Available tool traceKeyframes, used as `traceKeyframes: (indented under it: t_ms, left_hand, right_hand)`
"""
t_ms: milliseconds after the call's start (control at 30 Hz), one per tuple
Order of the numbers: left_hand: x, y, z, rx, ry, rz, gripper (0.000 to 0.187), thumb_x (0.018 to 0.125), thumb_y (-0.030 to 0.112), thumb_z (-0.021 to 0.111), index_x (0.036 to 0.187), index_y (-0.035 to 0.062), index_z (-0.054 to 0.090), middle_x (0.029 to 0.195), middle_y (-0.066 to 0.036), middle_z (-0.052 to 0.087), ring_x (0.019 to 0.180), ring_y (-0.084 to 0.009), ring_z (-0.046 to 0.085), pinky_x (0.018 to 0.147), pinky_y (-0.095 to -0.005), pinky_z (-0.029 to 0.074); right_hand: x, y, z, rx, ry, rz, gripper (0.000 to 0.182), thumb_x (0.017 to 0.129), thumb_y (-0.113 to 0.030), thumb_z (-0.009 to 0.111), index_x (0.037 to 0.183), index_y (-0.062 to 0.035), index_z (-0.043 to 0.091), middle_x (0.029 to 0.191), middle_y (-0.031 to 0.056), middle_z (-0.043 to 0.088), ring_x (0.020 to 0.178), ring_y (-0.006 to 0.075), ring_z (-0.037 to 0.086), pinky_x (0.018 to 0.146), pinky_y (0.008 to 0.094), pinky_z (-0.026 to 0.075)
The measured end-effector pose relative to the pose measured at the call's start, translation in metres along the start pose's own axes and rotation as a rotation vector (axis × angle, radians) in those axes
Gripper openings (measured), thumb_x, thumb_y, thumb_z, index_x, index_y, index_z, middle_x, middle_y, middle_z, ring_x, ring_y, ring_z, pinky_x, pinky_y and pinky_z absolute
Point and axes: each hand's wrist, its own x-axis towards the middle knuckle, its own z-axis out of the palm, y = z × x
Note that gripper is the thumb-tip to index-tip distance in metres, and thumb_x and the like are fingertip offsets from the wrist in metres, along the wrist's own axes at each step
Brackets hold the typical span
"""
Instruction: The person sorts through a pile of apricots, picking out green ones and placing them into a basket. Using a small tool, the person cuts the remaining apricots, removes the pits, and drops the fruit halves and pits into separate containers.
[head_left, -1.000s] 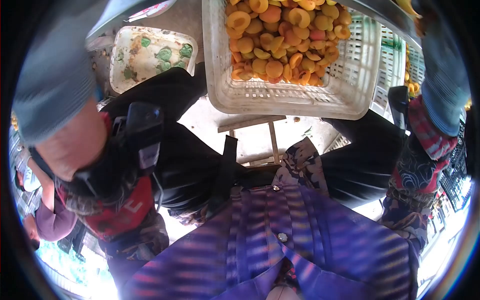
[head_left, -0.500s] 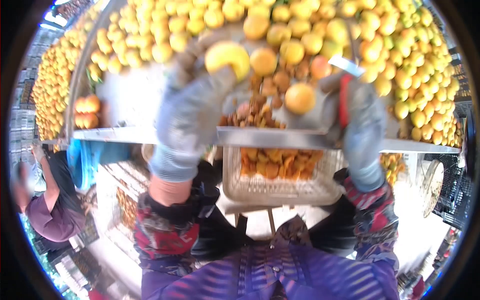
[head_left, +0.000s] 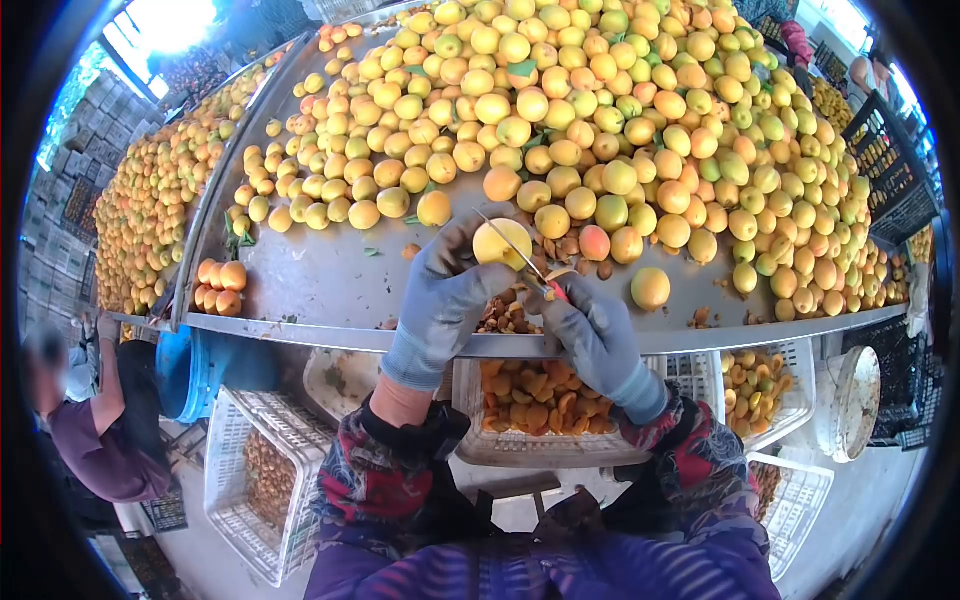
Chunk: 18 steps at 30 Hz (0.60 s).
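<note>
Apricot (head_left: 502, 243) is gripped in the gloved left hand (head_left: 447, 297), held above the near edge of the metal table (head_left: 330, 270). A knife (head_left: 520, 252) (thin blade, red handle) is clasped in the gloved right hand (head_left: 597, 338), with the blade laid against the fruit. Pits (head_left: 505, 316) are heaped on the table just below the hands. Whole apricots (head_left: 600, 110) are piled across the far side. A white crate (head_left: 535, 410) of halved fruit is placed under the table edge.
</note>
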Motion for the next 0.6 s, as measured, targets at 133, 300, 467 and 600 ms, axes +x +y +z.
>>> traceKeyframes:
  t_ms: [133, 300, 467, 600]
  left_hand:
    - [-0.002, 0.005, 0.000, -0.006, -0.017, -0.031, 0.052, 0.081, 0.008, 0.071, 0.128, -0.0018, 0.050, 0.113, -0.006, 0.062, 0.104, -0.0140, 0.058, 0.092, -0.0287, 0.047]
    - [-0.003, 0.002, 0.000, -0.036, -0.011, 0.001, 0.049, 0.083, 0.011, 0.070, 0.126, -0.0023, 0.051, 0.112, -0.006, 0.062, 0.101, -0.0133, 0.059, 0.090, -0.0281, 0.048]
    - [-0.003, 0.003, -0.001, -0.017, -0.012, -0.032, 0.052, 0.085, 0.015, 0.069, 0.130, -0.0032, 0.048, 0.116, -0.008, 0.061, 0.105, -0.0167, 0.059, 0.092, -0.0303, 0.047]
    - [-0.003, 0.002, -0.002, 0.078, -0.026, -0.022, 0.056, 0.087, 0.018, 0.067, 0.133, -0.0041, 0.045, 0.120, -0.010, 0.060, 0.109, -0.0191, 0.058, 0.094, -0.0318, 0.046]
  right_hand:
    - [0.002, 0.010, 0.005, -0.012, 0.045, -0.057, 0.032, 0.100, -0.029, 0.044, 0.103, 0.0001, 0.057, 0.063, -0.0013, 0.050, 0.055, 0.0035, 0.043, 0.049, 0.0194, 0.034]
    - [0.004, 0.008, 0.005, 0.005, 0.017, -0.016, 0.034, 0.100, -0.030, 0.044, 0.103, 0.0014, 0.057, 0.064, -0.0017, 0.049, 0.056, 0.0044, 0.045, 0.051, 0.0196, 0.035]
    - [0.006, 0.008, 0.005, 0.045, 0.008, -0.010, 0.029, 0.100, -0.026, 0.045, 0.100, 0.0009, 0.055, 0.061, 0.0002, 0.048, 0.053, 0.0072, 0.046, 0.049, 0.0225, 0.037]
    - [0.005, 0.026, 0.010, -0.023, 0.070, -0.109, 0.024, 0.098, -0.024, 0.048, 0.094, -0.0009, 0.053, 0.057, 0.0015, 0.047, 0.049, 0.0097, 0.047, 0.047, 0.0257, 0.038]
